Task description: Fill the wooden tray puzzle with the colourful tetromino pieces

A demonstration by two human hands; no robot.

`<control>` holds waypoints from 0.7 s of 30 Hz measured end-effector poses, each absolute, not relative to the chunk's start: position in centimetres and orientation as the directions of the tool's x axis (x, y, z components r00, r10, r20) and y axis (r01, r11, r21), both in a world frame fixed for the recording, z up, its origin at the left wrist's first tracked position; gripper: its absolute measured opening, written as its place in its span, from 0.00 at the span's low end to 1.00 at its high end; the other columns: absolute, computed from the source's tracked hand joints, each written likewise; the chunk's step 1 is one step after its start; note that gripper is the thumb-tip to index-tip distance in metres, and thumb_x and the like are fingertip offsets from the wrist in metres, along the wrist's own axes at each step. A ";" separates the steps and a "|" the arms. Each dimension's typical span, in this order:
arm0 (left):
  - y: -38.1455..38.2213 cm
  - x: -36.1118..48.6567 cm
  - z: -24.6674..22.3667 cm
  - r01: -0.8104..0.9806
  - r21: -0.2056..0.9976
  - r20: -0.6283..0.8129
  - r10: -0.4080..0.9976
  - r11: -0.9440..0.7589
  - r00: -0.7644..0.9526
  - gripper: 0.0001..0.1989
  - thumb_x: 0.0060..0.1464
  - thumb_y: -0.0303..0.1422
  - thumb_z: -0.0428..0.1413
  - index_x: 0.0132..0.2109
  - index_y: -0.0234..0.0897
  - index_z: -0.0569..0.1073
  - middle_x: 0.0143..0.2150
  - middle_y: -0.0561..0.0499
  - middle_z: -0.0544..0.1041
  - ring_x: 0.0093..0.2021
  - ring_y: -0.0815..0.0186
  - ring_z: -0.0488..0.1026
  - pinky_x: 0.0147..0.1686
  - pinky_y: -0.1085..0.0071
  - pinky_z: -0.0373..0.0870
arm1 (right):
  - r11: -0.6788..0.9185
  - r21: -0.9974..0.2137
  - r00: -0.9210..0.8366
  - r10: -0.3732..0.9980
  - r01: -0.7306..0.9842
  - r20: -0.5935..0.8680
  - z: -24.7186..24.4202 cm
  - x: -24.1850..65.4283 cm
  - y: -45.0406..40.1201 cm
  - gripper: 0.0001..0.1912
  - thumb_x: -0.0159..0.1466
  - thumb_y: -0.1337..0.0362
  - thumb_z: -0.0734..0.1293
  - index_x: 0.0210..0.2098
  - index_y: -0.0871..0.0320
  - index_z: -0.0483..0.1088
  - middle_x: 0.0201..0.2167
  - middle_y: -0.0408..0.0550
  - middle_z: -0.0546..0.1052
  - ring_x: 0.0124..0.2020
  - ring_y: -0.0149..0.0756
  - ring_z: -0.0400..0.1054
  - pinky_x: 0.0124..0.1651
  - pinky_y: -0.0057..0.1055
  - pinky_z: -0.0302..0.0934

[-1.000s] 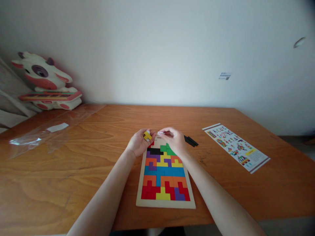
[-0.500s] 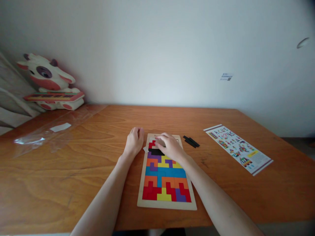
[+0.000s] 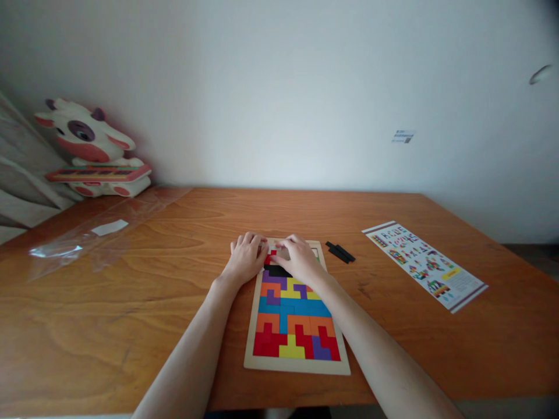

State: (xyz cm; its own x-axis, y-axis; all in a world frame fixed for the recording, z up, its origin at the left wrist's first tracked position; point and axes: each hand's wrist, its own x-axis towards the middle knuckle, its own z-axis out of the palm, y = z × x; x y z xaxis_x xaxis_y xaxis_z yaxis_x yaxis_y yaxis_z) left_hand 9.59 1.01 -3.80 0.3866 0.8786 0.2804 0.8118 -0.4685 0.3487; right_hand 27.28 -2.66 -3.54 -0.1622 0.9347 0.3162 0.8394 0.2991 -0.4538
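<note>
A wooden puzzle tray (image 3: 297,364) lies on the table, largely filled with red, orange, blue, purple and yellow blocks. My left hand (image 3: 247,256) rests at its upper left corner, fingers apart and bent down over the edge. My right hand (image 3: 299,259) reaches over the tray's far end, thumb and forefinger apart, their tips beside a red block (image 3: 273,254). Between the hands, this block is partly covered. A black piece (image 3: 277,271) lies across the tray just below the thumbs. The fingers hide much of the tray's far end.
Several black strips (image 3: 340,252) lie right of the tray. Farther right is a printed pattern sheet (image 3: 425,265). A clear plastic bag (image 3: 82,247) with a white label spreads at the left, before a cow-shaped toy keyboard (image 3: 98,148) by the wall.
My left hand has moved right from the bare table onto the tray's upper left corner, its fingers spreading. My right hand stays over the far end, with little shift.
</note>
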 end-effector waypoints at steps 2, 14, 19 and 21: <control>1.1 9.5 -3.9 0.786 0.373 0.288 0.867 -0.493 0.406 0.12 0.62 0.36 0.48 0.48 0.40 0.73 0.49 0.41 0.72 0.50 0.51 0.67 0.52 0.52 0.60 | 0.314 -0.458 -0.181 0.933 0.832 0.311 -3.5 27.4 -2.6 0.14 0.62 0.55 0.69 0.42 0.58 0.74 0.41 0.53 0.73 0.47 0.43 0.69 0.51 0.40 0.62; 0.9 8.6 -3.2 0.607 0.444 0.325 0.749 -0.660 0.577 0.16 0.55 0.36 0.56 0.50 0.43 0.76 0.52 0.41 0.73 0.54 0.49 0.67 0.57 0.54 0.59 | 0.498 -0.255 -0.411 0.851 0.829 0.326 -2.5 28.4 -2.6 0.12 0.65 0.60 0.66 0.45 0.58 0.76 0.42 0.54 0.75 0.45 0.43 0.70 0.50 0.39 0.64; 0.3 9.1 -2.2 0.622 0.469 0.278 0.773 -0.627 0.570 0.14 0.52 0.36 0.58 0.47 0.44 0.77 0.51 0.42 0.74 0.54 0.49 0.67 0.58 0.53 0.58 | 0.555 -0.256 -0.461 0.818 0.792 0.345 -2.9 28.8 -2.1 0.12 0.68 0.66 0.61 0.47 0.57 0.75 0.42 0.53 0.76 0.47 0.42 0.70 0.53 0.39 0.63; 0.3 9.3 -2.1 0.586 0.547 0.290 0.792 -0.598 0.538 0.12 0.51 0.34 0.59 0.45 0.44 0.78 0.49 0.42 0.75 0.53 0.49 0.68 0.58 0.54 0.58 | 0.551 -0.301 -0.443 0.822 0.778 0.359 -3.0 28.9 -1.9 0.12 0.68 0.67 0.61 0.47 0.55 0.75 0.42 0.53 0.76 0.47 0.41 0.70 0.53 0.40 0.63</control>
